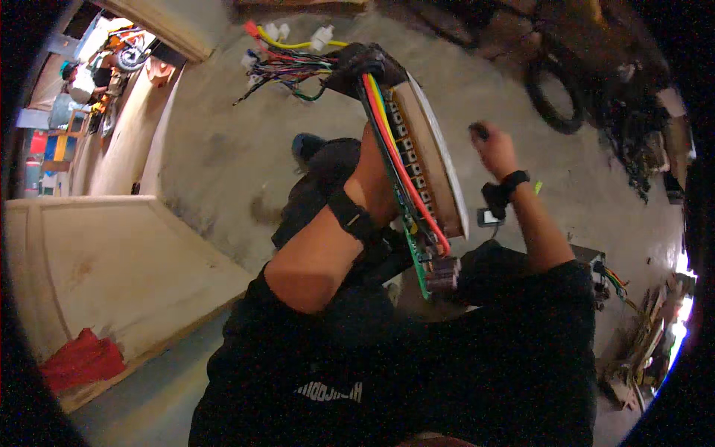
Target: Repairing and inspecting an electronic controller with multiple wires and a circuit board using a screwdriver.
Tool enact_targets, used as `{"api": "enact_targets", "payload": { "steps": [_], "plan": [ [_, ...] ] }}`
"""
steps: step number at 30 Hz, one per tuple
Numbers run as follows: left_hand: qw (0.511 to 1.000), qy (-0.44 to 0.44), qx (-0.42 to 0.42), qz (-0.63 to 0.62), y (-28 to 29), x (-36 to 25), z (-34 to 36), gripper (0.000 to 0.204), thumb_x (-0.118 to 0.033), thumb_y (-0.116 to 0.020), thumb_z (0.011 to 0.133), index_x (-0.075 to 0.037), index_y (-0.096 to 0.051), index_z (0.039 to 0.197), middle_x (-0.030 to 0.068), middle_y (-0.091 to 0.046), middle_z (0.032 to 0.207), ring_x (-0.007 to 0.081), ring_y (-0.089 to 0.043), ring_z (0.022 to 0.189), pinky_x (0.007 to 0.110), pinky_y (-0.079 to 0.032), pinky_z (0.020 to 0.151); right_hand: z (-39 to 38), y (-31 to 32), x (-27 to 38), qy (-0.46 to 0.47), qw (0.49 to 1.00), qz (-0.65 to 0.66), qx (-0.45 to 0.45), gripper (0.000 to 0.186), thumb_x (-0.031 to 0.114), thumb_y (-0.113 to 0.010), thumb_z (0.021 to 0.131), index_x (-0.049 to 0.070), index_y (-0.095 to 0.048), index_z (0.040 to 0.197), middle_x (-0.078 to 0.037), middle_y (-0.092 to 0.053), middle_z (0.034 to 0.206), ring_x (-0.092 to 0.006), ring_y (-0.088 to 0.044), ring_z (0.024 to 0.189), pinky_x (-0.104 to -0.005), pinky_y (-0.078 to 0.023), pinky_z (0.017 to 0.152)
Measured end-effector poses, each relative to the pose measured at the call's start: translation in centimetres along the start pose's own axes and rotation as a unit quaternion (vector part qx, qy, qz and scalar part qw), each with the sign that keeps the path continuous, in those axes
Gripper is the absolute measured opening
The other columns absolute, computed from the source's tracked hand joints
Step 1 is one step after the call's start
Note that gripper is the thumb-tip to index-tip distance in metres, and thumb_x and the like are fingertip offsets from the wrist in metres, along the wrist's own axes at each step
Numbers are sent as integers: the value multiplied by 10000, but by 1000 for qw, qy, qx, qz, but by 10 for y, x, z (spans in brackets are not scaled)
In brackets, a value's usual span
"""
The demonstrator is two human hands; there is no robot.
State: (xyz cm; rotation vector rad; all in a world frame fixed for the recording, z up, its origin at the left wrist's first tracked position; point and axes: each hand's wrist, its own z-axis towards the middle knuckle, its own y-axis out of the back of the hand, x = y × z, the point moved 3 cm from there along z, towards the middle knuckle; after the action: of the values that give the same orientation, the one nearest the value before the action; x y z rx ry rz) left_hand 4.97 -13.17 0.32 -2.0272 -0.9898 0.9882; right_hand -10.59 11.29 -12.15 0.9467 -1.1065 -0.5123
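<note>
My left hand (pixel 377 175) is closed on an opened motor controller, a green circuit board (pixel 417 264) fixed along a long metal plate (pixel 436 153). The board's back hides most of the fingers. Thick red, yellow and black wires (pixel 392 134) run along it to a dark end cap (pixel 365 65), where a bundle of thin wires (pixel 290 71) with white connectors hangs out. A row of transistors (pixel 410 149) and several round capacitors (pixel 445 274) show on the board. Apart from it on the right, my right hand (pixel 497 155) is curled around a small dark thing too blurred to name.
A small device with a pale screen (pixel 490 217) lies near my right forearm. A metal box with coloured wires (pixel 588 259) sits at right. Beyond are a black tyre (pixel 555 97) and a red cloth (pixel 83 361). A person and a motorcycle (pixel 130 58) show through the left doorway.
</note>
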Motion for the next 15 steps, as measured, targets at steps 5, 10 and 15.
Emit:
{"api": "enact_targets", "payload": {
  "steps": [5,10,15],
  "plan": [
    [1000,16,6,18,-46,16,7,254,-346,-410,974,-178,-544,839,-4,-565,734,167,-584,666,358,-488,637,-3,184,111,-164,958,234,-17,284,235,-687,874,52,-660,1090,-5,-646,785,-74,-552,630,-232,-431,540],
    [999,30,-3,22,-63,40,29,299,-429,-417,960,-178,-560,885,17,-581,785,191,-587,696,380,-492,655,-57,217,153,-78,944,309,-84,255,181,-708,858,46,-661,1069,4,-648,812,-47,-543,658,-189,-414,563],
    [991,19,-18,130,-78,67,47,376,-487,-424,951,-152,-587,1002,33,-620,859,190,-618,749,374,-527,678,-70,216,164,5,963,256,-87,218,150,-727,840,22,-666,1006,-16,-676,855,-84,-581,739,-238,-478,680]
  ]
}}
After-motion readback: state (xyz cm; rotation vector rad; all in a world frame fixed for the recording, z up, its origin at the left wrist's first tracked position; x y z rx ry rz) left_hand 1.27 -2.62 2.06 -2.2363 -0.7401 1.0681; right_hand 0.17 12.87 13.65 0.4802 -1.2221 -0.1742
